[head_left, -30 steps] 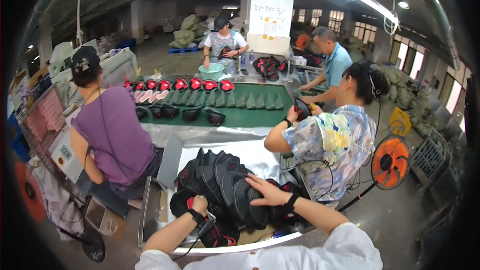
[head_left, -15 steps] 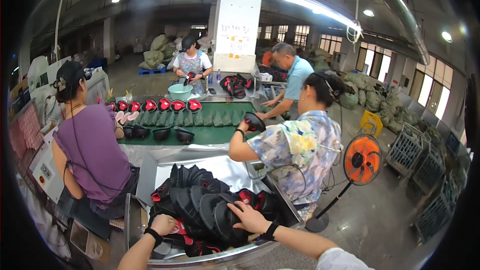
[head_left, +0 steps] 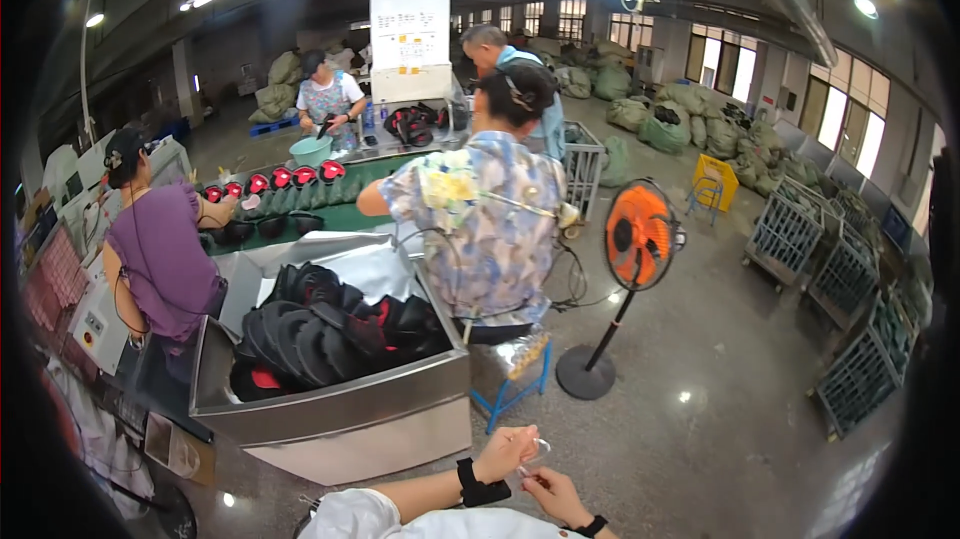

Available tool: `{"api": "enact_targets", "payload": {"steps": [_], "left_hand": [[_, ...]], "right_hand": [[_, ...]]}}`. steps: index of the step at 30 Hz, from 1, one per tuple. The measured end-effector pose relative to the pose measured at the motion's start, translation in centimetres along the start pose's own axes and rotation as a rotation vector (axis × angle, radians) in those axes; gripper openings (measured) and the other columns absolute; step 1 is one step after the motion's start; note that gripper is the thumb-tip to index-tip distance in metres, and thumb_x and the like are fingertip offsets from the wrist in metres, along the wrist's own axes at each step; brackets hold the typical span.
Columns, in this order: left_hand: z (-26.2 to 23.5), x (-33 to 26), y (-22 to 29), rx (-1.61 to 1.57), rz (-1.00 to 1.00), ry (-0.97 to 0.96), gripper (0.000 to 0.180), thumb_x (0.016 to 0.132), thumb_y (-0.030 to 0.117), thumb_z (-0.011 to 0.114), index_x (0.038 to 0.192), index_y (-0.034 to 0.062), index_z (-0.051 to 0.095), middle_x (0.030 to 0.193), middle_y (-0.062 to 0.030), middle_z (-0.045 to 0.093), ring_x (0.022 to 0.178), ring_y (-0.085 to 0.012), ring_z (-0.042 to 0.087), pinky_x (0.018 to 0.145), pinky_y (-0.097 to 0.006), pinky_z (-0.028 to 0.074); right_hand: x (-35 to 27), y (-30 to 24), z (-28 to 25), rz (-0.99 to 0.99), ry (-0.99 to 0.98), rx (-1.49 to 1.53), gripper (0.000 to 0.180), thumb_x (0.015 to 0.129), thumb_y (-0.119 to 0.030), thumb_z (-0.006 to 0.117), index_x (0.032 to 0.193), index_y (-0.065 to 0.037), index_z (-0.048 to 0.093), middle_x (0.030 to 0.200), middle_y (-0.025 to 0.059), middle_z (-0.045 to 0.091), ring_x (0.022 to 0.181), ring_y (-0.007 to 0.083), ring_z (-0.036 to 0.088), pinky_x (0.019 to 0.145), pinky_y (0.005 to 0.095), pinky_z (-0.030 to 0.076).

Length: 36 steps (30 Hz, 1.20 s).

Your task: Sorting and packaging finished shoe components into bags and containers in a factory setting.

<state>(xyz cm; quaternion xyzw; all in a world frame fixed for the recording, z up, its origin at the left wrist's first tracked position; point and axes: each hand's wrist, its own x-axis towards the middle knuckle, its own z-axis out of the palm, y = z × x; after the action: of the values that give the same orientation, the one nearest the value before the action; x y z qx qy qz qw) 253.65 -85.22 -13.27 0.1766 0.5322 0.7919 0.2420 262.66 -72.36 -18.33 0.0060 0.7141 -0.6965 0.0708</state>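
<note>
My left hand [head_left: 507, 453] is closed in a pinch, just past the near right corner of a metal bin [head_left: 335, 404]. Slightly lower and to its right is my right hand [head_left: 556, 495], also with fingers drawn together. A thin, clear, whitish loop [head_left: 543, 449] shows between them, its ends partly covered by my fingers; its exact kind is unclear. Both wrists wear black bands. Inside the bin lies a heap of black curved pieces [head_left: 295, 339] with red lining that look like shoe uppers, and neither hand touches them.
A seated person [head_left: 490, 209] in a patterned shirt works right of the bin, on a blue-legged stool [head_left: 520, 384]. Beside them stands an orange fan [head_left: 637, 237]. Someone in purple [head_left: 165, 239] is at left. Beyond runs a green belt [head_left: 350, 204]; wire cages [head_left: 785, 224] stand right.
Both hands have left the heap of black pieces and come together nearer me, with the clear loop between them. My view has swung right and back, so the bin appears farther away.
</note>
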Motion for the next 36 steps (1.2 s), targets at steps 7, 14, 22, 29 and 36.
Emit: {"api": "enact_targets", "payload": {"steps": [7, 14, 22, 29, 36], "left_hand": [[7.7, 6.9, -7.8, -0.304, -0.171, 0.031, 0.046, 0.096, 0.029, 0.029, 0.055, 0.0093, 0.026, 0.054, 0.0006, 0.024, 0.052, -0.012, 0.027, 0.049, -0.026, 0.024], [15.6, 21.1, -19.0, 0.063, -0.456, -0.157, 0.048, 0.096, 0.036, 0.03, 0.059, 0.0094, 0.046, 0.054, -0.0005, 0.039, 0.055, -0.0138, 0.041, 0.053, -0.027, 0.034], [31.4, 39.9, -19.8, 0.491, -0.235, -0.821, 0.033, 0.091, 0.032, 0.046, 0.097, 0.001, 0.054, 0.067, -0.0078, 0.055, 0.061, -0.0172, 0.051, 0.055, -0.031, 0.037], [38.3, 55.5, -31.4, 0.515, 0.024, -0.916, 0.028, 0.088, 0.025, 0.049, 0.105, 0.0022, 0.05, 0.072, -0.0061, 0.051, 0.065, -0.0187, 0.049, 0.06, -0.03, 0.039], [44.9, 70.7, -31.0, 0.758, -0.217, -0.656, 0.027, 0.088, 0.025, 0.047, 0.101, 0.002, 0.054, 0.073, -0.0124, 0.055, 0.067, -0.0232, 0.051, 0.064, -0.034, 0.041]], "right_hand": [[0.0, 2.6, -12.0, 0.026, -0.191, 0.256, 0.034, 0.084, -0.014, 0.059, 0.112, 0.003, 0.047, 0.101, 0.0093, 0.058, 0.087, 0.0098, 0.056, 0.074, 0.0224, 0.044], [1.7, 3.9, -29.3, 0.139, -0.239, -0.13, 0.022, 0.086, -0.022, 0.053, 0.103, -0.008, 0.059, 0.094, 0.0105, 0.059, 0.089, 0.0133, 0.056, 0.084, 0.0364, 0.043], [1.0, -2.2, -54.7, 0.158, 0.22, -0.312, 0.026, 0.084, -0.023, 0.052, 0.086, 0.002, 0.06, 0.068, 0.0099, 0.06, 0.065, 0.0134, 0.054, 0.055, 0.0288, 0.043], [6.3, 1.4, -71.4, 0.252, 0.334, -0.364, 0.026, 0.085, -0.02, 0.05, 0.08, 0.004, 0.058, 0.065, 0.0112, 0.058, 0.059, 0.0146, 0.051, 0.055, 0.0315, 0.042], [18.9, -0.6, -90.0, 0.117, 0.137, -0.366, 0.022, 0.084, -0.02, 0.052, 0.083, 0.001, 0.06, 0.072, 0.0199, 0.059, 0.067, 0.0289, 0.059, 0.06, 0.0362, 0.044]]}}
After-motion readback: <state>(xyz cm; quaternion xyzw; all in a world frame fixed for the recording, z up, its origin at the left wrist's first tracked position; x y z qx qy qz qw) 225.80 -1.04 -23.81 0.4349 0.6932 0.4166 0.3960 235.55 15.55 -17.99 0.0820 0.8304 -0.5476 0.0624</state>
